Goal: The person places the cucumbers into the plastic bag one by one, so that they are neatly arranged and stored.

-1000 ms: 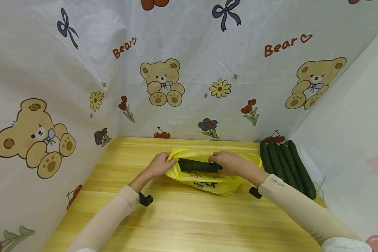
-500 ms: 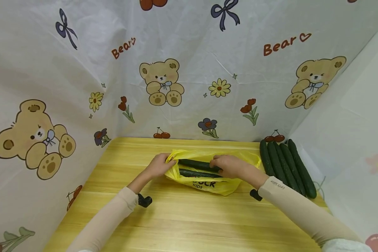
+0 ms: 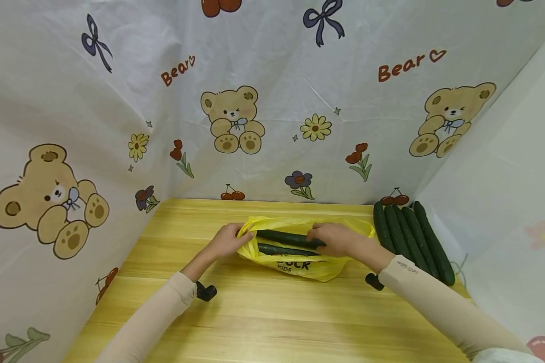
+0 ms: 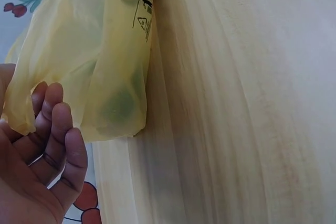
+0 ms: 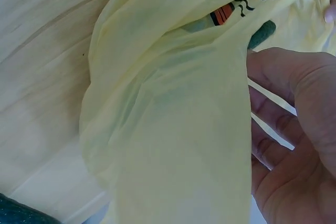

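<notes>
A yellow plastic bag [image 3: 295, 269] with dark lettering lies on its side, its mouth open. Two dark green cucumbers show inside, a rear cucumber [image 3: 281, 237] and a front cucumber [image 3: 286, 250], lying apart. My left hand [image 3: 227, 241] pinches the left edge of the bag's mouth; in the left wrist view the left hand [image 4: 44, 150] has the thin film between thumb and fingers. Reaching into the bag, my right hand [image 3: 338, 239] holds the rear cucumber near its right end. Part of the right hand's fingers [image 5: 268, 114] are hidden behind the film in the right wrist view.
Several more cucumbers [image 3: 404, 237] lie side by side at the table's back right. The wooden table [image 3: 272, 312] is bordered by a white bear-printed cloth [image 3: 263, 176] behind and at the sides. A thin cord [image 3: 461, 267] hangs at the right edge.
The rear cucumber has shifted back inside the bag, uncovering the front one along the near side. My right hand has slid slightly right. The left hand keeps its grip on the bag.
</notes>
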`<action>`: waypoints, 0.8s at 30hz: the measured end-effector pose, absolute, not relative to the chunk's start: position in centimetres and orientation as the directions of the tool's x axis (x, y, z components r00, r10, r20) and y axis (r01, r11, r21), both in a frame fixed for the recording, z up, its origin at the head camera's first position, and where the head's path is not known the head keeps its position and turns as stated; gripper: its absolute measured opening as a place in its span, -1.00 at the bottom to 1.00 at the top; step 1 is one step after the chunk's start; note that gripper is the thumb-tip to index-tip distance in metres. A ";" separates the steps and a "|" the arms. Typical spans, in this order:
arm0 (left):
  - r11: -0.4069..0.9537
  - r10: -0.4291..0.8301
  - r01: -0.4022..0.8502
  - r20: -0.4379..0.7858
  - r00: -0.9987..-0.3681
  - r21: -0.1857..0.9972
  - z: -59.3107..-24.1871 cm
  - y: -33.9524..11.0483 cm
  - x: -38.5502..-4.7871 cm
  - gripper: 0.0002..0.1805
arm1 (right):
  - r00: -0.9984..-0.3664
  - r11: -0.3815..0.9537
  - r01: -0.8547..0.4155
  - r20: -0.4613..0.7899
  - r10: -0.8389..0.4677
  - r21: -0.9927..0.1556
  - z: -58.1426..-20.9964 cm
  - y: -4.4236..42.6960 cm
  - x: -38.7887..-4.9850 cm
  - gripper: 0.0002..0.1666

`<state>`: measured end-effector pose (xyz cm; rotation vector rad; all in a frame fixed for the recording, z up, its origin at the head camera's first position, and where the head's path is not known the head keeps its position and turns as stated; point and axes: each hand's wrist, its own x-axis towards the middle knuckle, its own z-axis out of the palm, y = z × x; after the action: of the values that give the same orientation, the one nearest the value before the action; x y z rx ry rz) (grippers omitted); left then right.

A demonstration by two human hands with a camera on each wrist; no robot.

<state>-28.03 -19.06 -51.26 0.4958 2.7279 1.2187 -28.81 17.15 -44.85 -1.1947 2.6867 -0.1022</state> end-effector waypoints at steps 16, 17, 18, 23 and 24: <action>0.629 0.317 0.163 -0.059 -0.947 0.760 -52.2 -19.0 -26.5 -0.51 | -0.760 0.734 -0.641 0.053 -0.648 -0.222 -42.4 24.9 -26.3 -0.64; 0.623 0.319 0.161 -0.061 -0.946 0.765 -52.2 -18.9 -26.4 -0.53 | -0.763 0.734 -0.642 0.087 -0.641 -0.222 -42.3 25.5 -26.1 -0.65; 0.617 0.321 0.160 -0.061 -0.945 0.771 -52.3 -18.8 -26.3 -0.54 | -0.768 0.737 -0.638 0.117 -0.629 -0.225 -42.2 26.1 -25.8 -0.66; 0.576 0.322 0.149 -0.056 -0.945 0.804 -52.3 -18.5 -26.1 -0.63 | -0.791 0.753 -0.612 0.202 -0.578 -0.242 -42.0 28.6 -24.8 -0.69; 0.567 0.322 0.146 -0.055 -0.945 0.811 -52.3 -18.5 -26.1 -0.65 | -0.793 0.754 -0.608 0.203 -0.574 -0.246 -42.1 29.0 -24.6 -0.70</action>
<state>-26.05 -18.47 -52.29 0.3933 2.6025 1.3191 -24.60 29.00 -42.10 -1.0313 3.0492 -0.4925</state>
